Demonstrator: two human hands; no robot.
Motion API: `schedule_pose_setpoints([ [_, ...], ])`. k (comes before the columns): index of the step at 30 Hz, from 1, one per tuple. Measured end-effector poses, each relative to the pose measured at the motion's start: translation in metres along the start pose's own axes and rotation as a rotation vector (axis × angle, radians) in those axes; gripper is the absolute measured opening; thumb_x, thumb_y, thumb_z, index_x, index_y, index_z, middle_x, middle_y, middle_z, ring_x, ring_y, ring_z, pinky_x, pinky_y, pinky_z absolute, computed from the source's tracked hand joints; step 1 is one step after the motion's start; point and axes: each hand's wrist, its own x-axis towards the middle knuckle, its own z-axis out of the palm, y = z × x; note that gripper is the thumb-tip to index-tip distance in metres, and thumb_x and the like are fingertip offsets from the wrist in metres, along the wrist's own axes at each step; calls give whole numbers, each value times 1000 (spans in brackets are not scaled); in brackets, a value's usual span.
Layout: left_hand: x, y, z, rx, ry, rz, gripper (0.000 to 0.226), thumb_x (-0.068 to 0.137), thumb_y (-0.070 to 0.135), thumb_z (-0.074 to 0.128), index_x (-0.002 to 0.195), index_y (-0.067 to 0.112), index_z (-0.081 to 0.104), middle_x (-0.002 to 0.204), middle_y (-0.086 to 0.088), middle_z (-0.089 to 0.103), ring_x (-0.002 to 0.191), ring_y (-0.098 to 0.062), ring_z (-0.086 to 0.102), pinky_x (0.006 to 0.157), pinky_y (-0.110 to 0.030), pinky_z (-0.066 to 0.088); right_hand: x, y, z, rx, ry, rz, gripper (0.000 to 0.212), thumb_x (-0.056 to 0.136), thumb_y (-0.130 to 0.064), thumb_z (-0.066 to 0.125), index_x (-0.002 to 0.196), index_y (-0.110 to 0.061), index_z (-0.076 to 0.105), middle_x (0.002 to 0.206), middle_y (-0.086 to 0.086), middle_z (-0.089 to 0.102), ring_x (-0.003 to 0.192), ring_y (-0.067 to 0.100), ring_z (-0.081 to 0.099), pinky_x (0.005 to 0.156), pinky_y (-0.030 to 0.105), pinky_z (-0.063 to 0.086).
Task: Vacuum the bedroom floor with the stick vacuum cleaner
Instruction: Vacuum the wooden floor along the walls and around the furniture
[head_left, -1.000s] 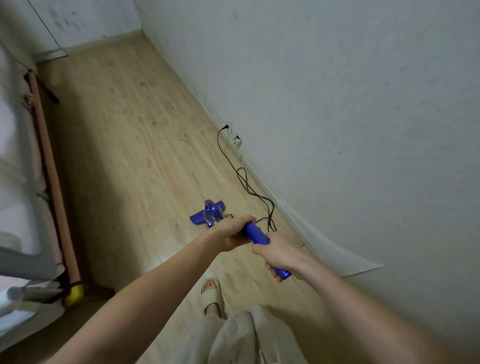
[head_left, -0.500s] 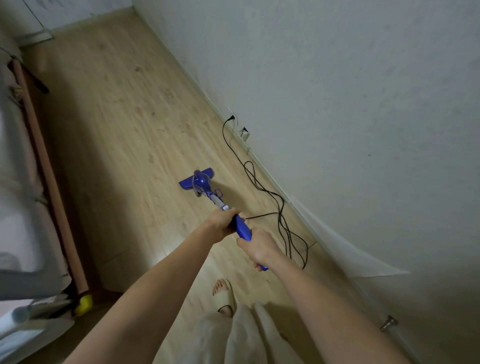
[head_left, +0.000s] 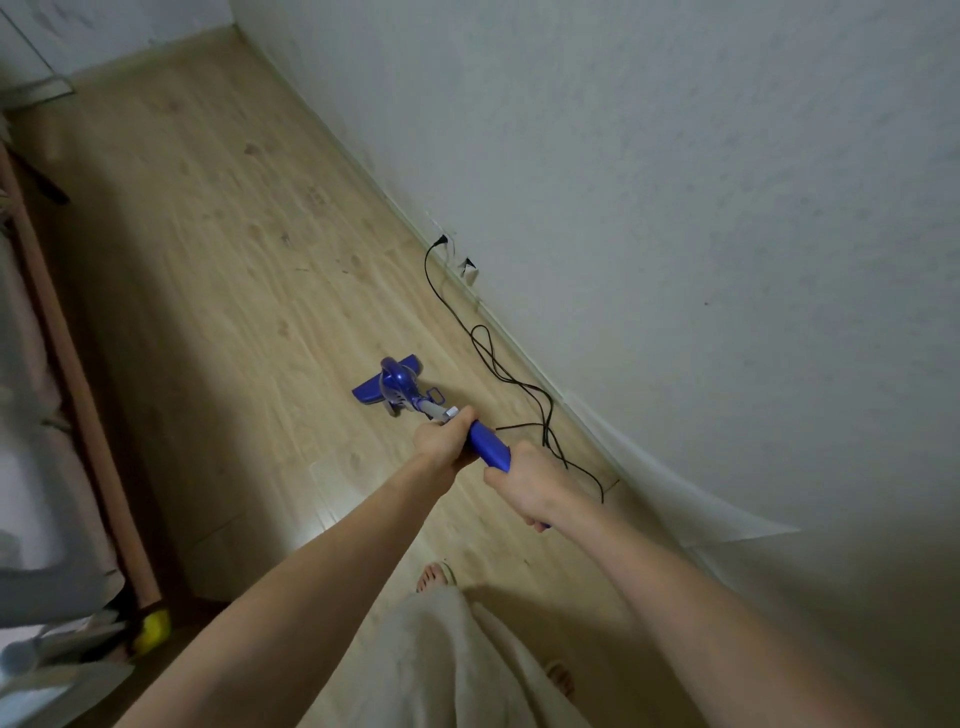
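Note:
A blue stick vacuum cleaner (head_left: 397, 387) stands on the light wooden floor (head_left: 218, 270), its flat head pointing away from me near the middle of the view. My left hand (head_left: 444, 441) grips the blue handle just below the grey tube. Lower on the same handle, my right hand (head_left: 524, 480) is closed around its end. A black power cord (head_left: 491, 356) runs from a wall socket (head_left: 444, 240) along the floor in loose loops to the handle.
A white wall (head_left: 675, 208) runs along the right, with peeling paper (head_left: 691, 509) at its base. The bed frame (head_left: 62, 338) lines the left side, a yellow cap (head_left: 153, 626) at its near corner. My sandalled feet (head_left: 434, 574) stand below the hands.
The vacuum head moved forward away from me and then drew back a little. The view shifted and tilted; both hands kept their grip on the handle.

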Motion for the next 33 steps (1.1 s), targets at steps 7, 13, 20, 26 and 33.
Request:
schedule_pose_setpoints([
  [7,-59,-52,45,96,-71,-36,16,85,7,65,91,1,52,86,-19,64,73,-25,67,59,-32,58,-68,67,-11,110,14,67,22,91,-30,53,109,-19,47,65,3,56,44,18,52,47,29,51],
  [13,-112,-93,70,185,-147,-62,26,83,12,68,100,-1,54,89,-16,62,73,-23,64,58,-29,57,-142,108,-28,52,32,44,17,95,-32,48,100,-15,48,63,3,58,35,14,51,39,20,45],
  [20,-131,-103,73,256,-176,-94,35,82,13,70,108,-3,55,99,-18,64,78,-23,66,60,-28,57,-157,120,-20,214,-12,57,16,98,-33,49,97,-21,39,68,4,58,39,14,52,42,26,50],
  [26,-114,-78,53,318,-159,-94,15,87,10,65,93,5,53,84,-14,64,73,-21,65,62,-27,58,-125,99,11,273,44,52,24,97,-38,49,99,-15,48,76,4,62,42,18,58,41,29,52],
  [33,-57,-25,23,476,-148,-159,18,88,9,65,99,0,53,85,-15,65,70,-19,65,62,-27,58,-69,47,37,236,75,71,33,99,-40,47,115,-11,48,93,0,55,66,14,54,43,21,36],
])
